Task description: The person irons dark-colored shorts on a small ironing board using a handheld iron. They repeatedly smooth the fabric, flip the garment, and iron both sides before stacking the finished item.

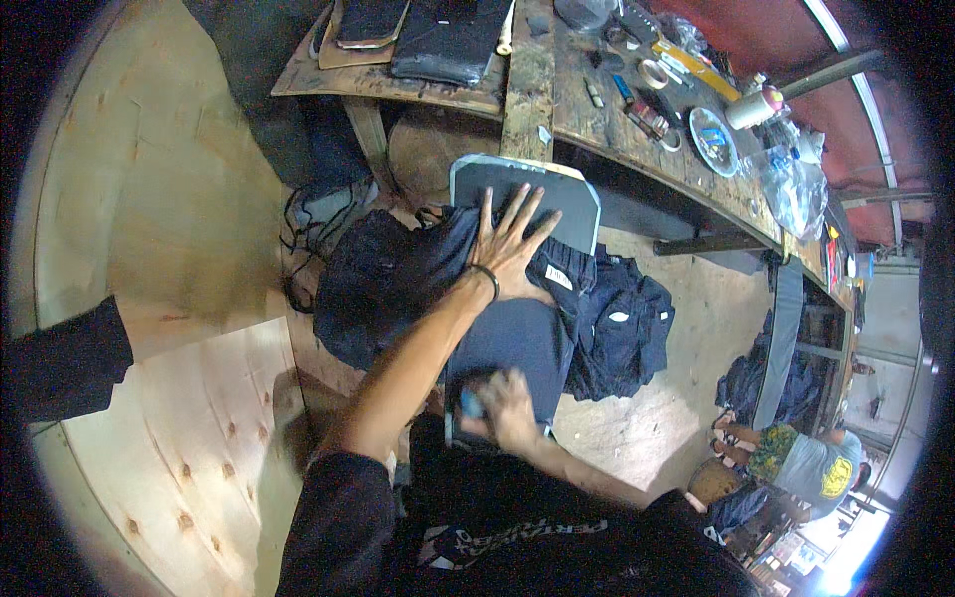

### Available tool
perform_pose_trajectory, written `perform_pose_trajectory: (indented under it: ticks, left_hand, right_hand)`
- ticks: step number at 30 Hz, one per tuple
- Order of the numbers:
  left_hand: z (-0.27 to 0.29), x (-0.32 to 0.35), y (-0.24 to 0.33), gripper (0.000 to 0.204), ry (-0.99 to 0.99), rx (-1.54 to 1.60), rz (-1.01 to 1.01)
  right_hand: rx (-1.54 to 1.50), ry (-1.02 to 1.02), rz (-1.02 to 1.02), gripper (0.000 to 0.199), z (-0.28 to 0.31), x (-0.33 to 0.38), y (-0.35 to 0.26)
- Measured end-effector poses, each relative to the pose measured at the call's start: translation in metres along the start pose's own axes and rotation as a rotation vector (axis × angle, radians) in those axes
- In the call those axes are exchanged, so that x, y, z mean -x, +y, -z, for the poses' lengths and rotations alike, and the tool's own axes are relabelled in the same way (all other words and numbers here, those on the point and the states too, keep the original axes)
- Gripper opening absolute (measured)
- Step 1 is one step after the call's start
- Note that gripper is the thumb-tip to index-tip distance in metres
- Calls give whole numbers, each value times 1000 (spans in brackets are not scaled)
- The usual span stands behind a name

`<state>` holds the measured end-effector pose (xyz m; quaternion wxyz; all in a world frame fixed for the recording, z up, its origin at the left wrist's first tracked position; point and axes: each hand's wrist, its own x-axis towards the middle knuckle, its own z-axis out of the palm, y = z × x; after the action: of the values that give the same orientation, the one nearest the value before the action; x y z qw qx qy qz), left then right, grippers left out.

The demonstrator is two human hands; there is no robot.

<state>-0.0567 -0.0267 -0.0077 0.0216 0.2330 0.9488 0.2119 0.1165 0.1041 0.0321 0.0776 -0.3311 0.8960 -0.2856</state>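
A dark garment (pixel 512 333) with a gathered waistband and a small white label is pulled over a flat dark board (pixel 572 194) with clipped corners and a pale edge. My left hand (pixel 512 244) lies flat with fingers spread, across the garment's waistband and the bare end of the board. Nearer my body, my right hand (pixel 509 406) is curled over the garment and smeared by motion. Its fingers close on a small blue object (pixel 472 403), whose kind I cannot make out. More dark cloth (pixel 368 284) bunches left of the board.
Dark garments (pixel 627 318) lie heaped right of the board. Beyond stands a worn wooden table (pixel 597 119) carrying tape rolls (pixel 654 73), a bowl (pixel 713 141), a thread cone (pixel 754 107) and plastic bags. Plywood panels (pixel 199 428) stand at left. Another person (pixel 811 468) is at far right.
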Motion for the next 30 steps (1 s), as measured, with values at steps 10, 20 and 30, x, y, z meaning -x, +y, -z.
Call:
perform_pose_trajectory:
  ticks: [10,20,30]
  left_hand:
    - [5,0,6,144,15,-20,64]
    - [8,0,12,141,23,-80,108]
    - [-2,6,3,134,74,-24,78]
  right_hand:
    - [-213,-110,53,65,-4,36,24]
    - [2,5,-20,61,-22,96,37]
    - [17,152,-189,61,-18,24,8]
